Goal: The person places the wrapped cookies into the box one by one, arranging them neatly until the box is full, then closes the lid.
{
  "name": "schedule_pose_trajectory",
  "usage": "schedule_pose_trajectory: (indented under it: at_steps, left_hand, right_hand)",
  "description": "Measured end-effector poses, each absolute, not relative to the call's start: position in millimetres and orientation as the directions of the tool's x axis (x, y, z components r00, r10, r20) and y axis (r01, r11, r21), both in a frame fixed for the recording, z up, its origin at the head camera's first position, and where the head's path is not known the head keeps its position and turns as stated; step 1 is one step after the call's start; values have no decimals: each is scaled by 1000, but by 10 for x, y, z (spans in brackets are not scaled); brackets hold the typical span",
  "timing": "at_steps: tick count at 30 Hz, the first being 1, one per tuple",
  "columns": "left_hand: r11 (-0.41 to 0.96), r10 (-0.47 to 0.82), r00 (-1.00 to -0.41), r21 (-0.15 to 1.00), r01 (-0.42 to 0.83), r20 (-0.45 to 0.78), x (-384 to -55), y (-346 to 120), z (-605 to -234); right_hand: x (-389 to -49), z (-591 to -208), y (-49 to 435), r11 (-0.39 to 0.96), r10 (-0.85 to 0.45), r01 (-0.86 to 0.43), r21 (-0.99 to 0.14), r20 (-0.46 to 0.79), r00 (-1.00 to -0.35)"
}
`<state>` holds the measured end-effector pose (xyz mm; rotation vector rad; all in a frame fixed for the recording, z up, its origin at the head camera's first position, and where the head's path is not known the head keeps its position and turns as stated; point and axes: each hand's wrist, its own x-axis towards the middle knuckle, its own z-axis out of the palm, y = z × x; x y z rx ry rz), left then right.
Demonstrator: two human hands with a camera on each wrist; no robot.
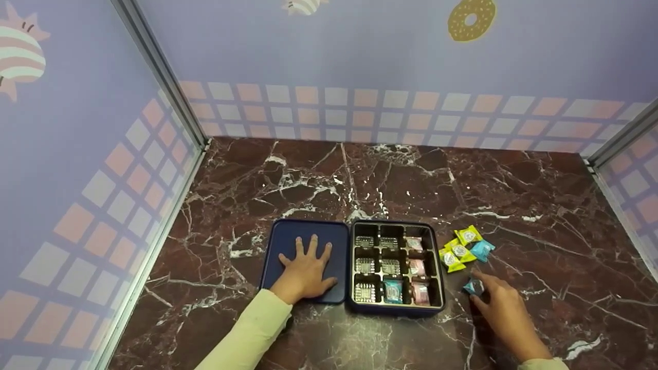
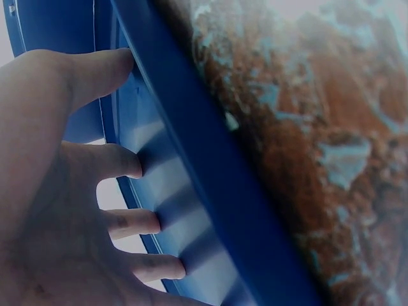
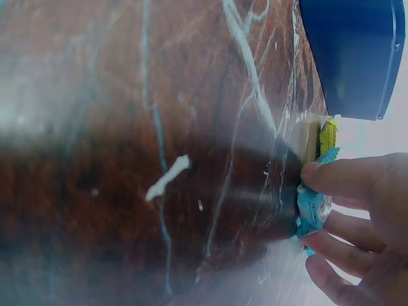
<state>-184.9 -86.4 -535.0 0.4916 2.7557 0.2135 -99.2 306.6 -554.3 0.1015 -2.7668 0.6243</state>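
My left hand (image 1: 306, 275) rests with spread fingers on the dark blue lid (image 1: 282, 239), which lies next to the box; its fingertips touch the lid in the left wrist view. The blue box (image 1: 396, 309) has a divided tray. Three pink candies (image 1: 417, 267) fill its right column, and a blue candy (image 1: 393, 291) lies in the front middle compartment. To the right of the box, my right hand (image 1: 501, 306) pinches a blue wrapped candy (image 3: 312, 207) between thumb and fingers, close to the tabletop.
Beyond my right hand lie three yellow candies (image 1: 461, 250) and another blue candy (image 1: 482, 250) in a cluster. All stands on a dark red marbled table (image 1: 411, 180). Patterned panels (image 1: 329, 67) enclose it at the back and both sides.
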Motion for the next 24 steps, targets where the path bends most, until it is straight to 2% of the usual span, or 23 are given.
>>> schedule_pose_trajectory:
  at_steps: [24]
  left_hand:
    - [930, 359, -879, 195, 311, -313, -1857, -865, -5335]
  right_hand:
    - [-991, -5535, 3051, 893, -6, -169, -416, 364, -931]
